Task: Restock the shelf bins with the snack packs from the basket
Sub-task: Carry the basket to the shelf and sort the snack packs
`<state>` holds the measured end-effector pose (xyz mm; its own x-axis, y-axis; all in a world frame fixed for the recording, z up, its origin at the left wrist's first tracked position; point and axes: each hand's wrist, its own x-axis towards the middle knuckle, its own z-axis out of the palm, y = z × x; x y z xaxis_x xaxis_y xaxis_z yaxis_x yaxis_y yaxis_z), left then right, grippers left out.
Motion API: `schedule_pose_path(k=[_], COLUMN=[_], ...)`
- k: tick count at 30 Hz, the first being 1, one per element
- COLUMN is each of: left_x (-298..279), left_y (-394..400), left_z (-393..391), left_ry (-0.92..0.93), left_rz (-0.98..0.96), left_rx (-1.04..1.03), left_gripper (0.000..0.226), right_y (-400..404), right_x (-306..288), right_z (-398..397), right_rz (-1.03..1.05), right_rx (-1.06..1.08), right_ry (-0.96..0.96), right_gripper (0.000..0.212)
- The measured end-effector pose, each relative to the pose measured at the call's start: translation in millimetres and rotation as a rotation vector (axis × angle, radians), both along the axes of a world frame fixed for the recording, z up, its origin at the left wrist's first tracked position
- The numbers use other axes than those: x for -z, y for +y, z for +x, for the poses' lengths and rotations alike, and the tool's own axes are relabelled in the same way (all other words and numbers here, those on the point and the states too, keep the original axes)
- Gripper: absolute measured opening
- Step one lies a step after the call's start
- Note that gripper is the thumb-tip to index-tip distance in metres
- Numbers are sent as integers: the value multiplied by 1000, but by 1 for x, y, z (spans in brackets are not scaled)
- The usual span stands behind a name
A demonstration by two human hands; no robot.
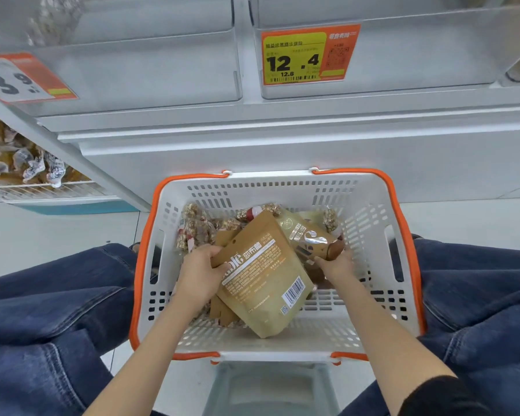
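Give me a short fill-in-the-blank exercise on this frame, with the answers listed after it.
1. The left hand grips the ____ edge of the tan pouch with the barcode.
2. The right hand holds a second pouch inside the white basket, whose rim is coloured ____.
3. The yellow price tag on the clear bin reads ____.

Answers: left; orange; 12.4
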<state>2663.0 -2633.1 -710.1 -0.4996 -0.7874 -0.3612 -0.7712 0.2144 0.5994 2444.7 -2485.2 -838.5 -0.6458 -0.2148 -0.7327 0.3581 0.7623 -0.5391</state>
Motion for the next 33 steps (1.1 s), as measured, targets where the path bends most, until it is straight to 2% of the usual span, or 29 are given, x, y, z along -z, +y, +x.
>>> schedule_pose_path(k=[2,5,6,10,13,16,18,21,24,28,30,31,33], left_x=[2,4,4,5,4,0,-1,-2,-6,-11,-14,-16,-20], left_y=[0,-2,-2,-1,0,3,5,7,14,39,51,55,64], left_z=[-1,-1,-2,0,3,2,-1,-10,-21,-35,-41,-43,-46], left_ry=[3,7,7,26,42,22,-27,-90,-79,-16,20,38,59], left_rz=[23,41,41,51,9,-85,-158,-175,-88,-77,-100,-102,-83], left_rx=[-13,-33,-42,-40,2,137,245,316,331,372,389,406,471], left_gripper=[20,20,20,22,42,64,59,40,35,37,37,37,36], right_y=[1,6,8,8,4,1,2,7,17,28,33,34,33], right_x=[-3,-3,-3,-10,-21,-33,-50,-93,-130,-158,-160,-159,-150], right_z=[-2,-4,-6,-2,9,9,3,-3,4,45,66,75,82], right_rz=[51,-13,-21,-190,-238,-194,-174,-176,-183,-186,-218,-236,-266], right_rx=[7,47,66,135,206,148,58,-159,-324,-436,-446,-414,-270], right_ry=[12,-68,-74,-216,-232,8,214,489,574,533,503,455,221], right_gripper=[72,31,24,18,8,11,18,22,19,28,24,21,18])
